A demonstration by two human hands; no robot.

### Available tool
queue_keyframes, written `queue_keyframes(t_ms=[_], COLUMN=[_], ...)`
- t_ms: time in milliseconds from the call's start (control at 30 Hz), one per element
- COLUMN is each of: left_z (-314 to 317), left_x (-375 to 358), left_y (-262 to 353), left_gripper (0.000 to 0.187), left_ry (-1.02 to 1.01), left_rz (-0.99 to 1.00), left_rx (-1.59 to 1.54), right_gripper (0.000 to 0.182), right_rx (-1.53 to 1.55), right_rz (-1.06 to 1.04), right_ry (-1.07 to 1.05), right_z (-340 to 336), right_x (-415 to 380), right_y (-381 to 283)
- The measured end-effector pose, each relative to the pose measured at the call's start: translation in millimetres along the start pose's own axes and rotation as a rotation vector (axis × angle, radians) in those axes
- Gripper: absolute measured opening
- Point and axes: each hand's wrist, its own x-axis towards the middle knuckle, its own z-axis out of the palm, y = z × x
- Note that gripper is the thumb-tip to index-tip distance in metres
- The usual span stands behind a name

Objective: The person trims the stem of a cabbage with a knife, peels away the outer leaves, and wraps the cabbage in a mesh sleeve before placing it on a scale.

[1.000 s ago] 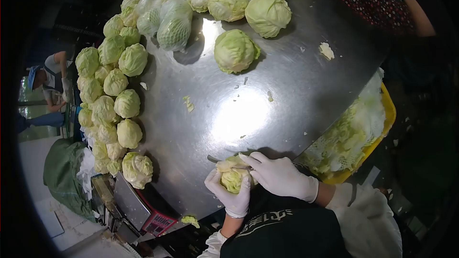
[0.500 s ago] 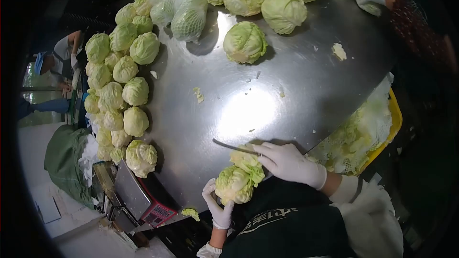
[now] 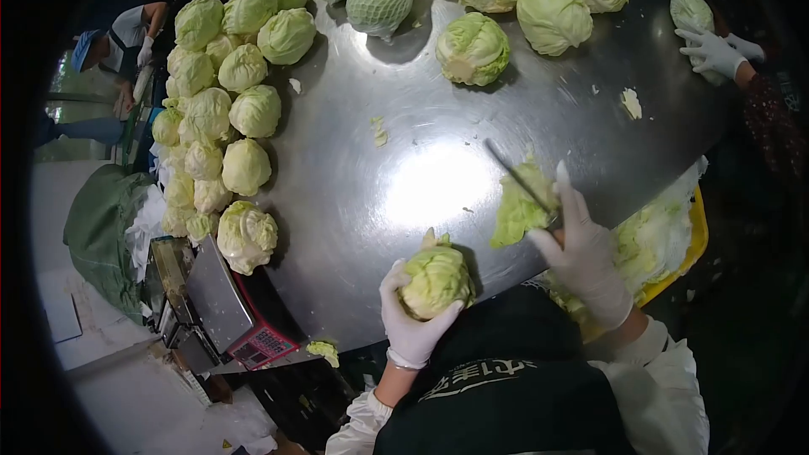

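My gloved left hand [image 3: 409, 329] is wrapped round the near side of a cabbage [image 3: 436, 281] at the table's front edge. In my gloved right hand [image 3: 587, 257] is a knife [image 3: 516, 175], its thin blade pointing away to the upper left. The index finger is raised while the others close on the brownish handle. A loose cabbage leaf [image 3: 521, 205] overlaps the blade, just left of that hand. Beyond them, a whole cabbage [image 3: 473, 49] stands on the steel table [image 3: 354, 194].
Piled cabbages [image 3: 202, 114] line the left side; net-wrapped ones [image 3: 382, 0] sit at the back. A red-edged scale [image 3: 253, 344] stands at lower left. A yellow crate [image 3: 698, 232] of leaves is on the right. Another person's gloved hands [image 3: 715, 52] hold a wrapped cabbage at far right.
My right hand has moved right with the knife, and a leaf has come away from the cabbage. My left hand has shifted up and right with the cabbage. The view has turned slightly.
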Motion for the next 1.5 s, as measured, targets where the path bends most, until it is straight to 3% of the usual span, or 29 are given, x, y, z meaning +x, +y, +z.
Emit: queue_keyframes(t_ms=[100,133,200,267,333,400,433,533,600,667,733,800,867,933,1000,1067,1133,1200,1267,1300,1333,1400,1500], left_z=[20.6,23.7,25.8,30.2,30.8,26.9,24.6,1.8,-23.6,-41.1,-37.7,-27.2,-31.5,-40.9,-55.6,-70.6,-89.0,-127.5,-163.7,-181.2,-211.8,-259.1,-308.3], left_x=[12.5,15.9,22.4,26.3,27.1,26.2,26.1,20.2,13.0,8.6,5.4,8.1,22.0,33.3,44.0,55.0,73.1,92.4,120.5,139.1,153.3,183.5,226.2], left_y=[15.7,23.3,38.1,38.4,32.5,30.8,29.7,18.6,0.6,-7.8,-3.3,-20.6,-26.5,-24.4,-25.2,-28.4,-6.3,-14.3,4.0,13.7,-2.4,-31.7,-40.3], left_gripper=[0.084,0.084,0.09,0.091,0.091,0.091,0.093,0.097,0.108,0.118,0.118,0.11,0.101,0.092,0.082,0.08,0.081,0.08,0.079,0.076,0.076,0.079,0.077], left_ry=[-0.037,-0.046,-0.092,-0.103,-0.08,-0.134,-0.181,-0.236,-0.269,-0.238,-0.224,-0.037,-0.045,-0.053,-0.14,-0.147,0.001,-0.128,0.121,0.345,0.143,0.341,0.305], left_rz=[0.041,0.041,0.121,0.106,0.282,0.322,0.364,0.267,0.197,0.048,-0.012,-0.223,-0.206,-0.499,-0.7,-0.802,-0.818,-0.628,-0.482,-0.484,-0.396,-0.386,-0.46], left_rx=[0.126,0.116,0.327,0.343,0.398,0.401,0.402,0.41,0.458,0.209,0.128,-0.173,-0.245,-0.922,-1.42,-1.641,-1.687,-1.638,-1.518,-1.367,-1.352,-1.299,-1.346], right_gripper=[0.084,0.078,0.065,0.055,0.045,0.026,0.02,0.014,0.017,0.022,0.035,0.041,0.047,0.05,0.043,0.04,0.035,0.032,0.03,0.03,0.03,0.032,0.027], right_rx=[0.218,0.275,0.221,0.195,0.176,0.195,0.273,0.003,-0.103,-0.211,0.051,0.138,0.223,0.221,0.313,0.421,0.456,0.464,0.447,0.46,0.415,0.53,0.553], right_rz=[-0.157,-0.187,-0.328,-0.336,-0.345,-0.524,-0.432,-0.112,-0.006,0.101,-0.048,-0.107,-0.169,-0.163,-0.176,-0.139,-0.065,-0.032,-0.037,-0.007,0.109,0.117,0.071], right_ry=[-0.138,-0.212,-0.163,-0.142,-0.129,-0.046,0.095,0.142,0.077,0.008,0.178,0.189,0.216,0.055,0.073,0.078,0.038,0.041,0.011,-0.007,-0.121,-0.146,-0.122], right_z=[12.8,12.7,28.6,30.2,29.7,32.0,34.2,25.0,24.9,28.0,27.2,26.6,27.6,30.8,34.1,40.6,36.8,45.0,43.6,40.1,41.1,46.2,51.6], right_x=[-25.8,-30.5,-29.0,-21.3,-11.8,0.2,9.0,36.8,40.8,40.6,29.2,23.4,19.6,17.3,14.6,8.4,0.4,-7.6,-14.4,-20.3,-25.6,-33.0,-32.9], right_y=[-24.4,-36.4,-38.2,-37.8,-31.8,-18.9,-15.0,11.3,31.2,33.6,23.1,-2.3,-11.5,-10.2,-2.0,8.3,8.0,17.6,17.2,13.4,21.8,20.6,12.8])
